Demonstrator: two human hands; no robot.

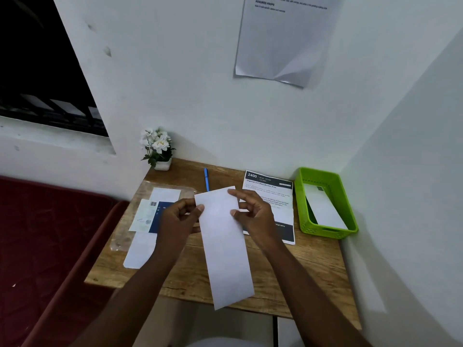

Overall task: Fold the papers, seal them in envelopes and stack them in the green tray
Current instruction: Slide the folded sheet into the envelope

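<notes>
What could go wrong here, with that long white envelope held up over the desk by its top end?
The left hand and right hand pinch only the far end of the white envelope, so its free near end could droop or crease. The green tray already holds an envelope lying tilted, so the next one might stack crookedly. The blue pen lies just beyond the hands; a reach towards the tray could perhaps nudge it.

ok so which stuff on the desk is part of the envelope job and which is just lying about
In the job: white envelope held in both hands, green tray with an envelope inside, envelope pack, printed sheet.

Lying about: blue pen, potted flowers, wall notice.
</notes>
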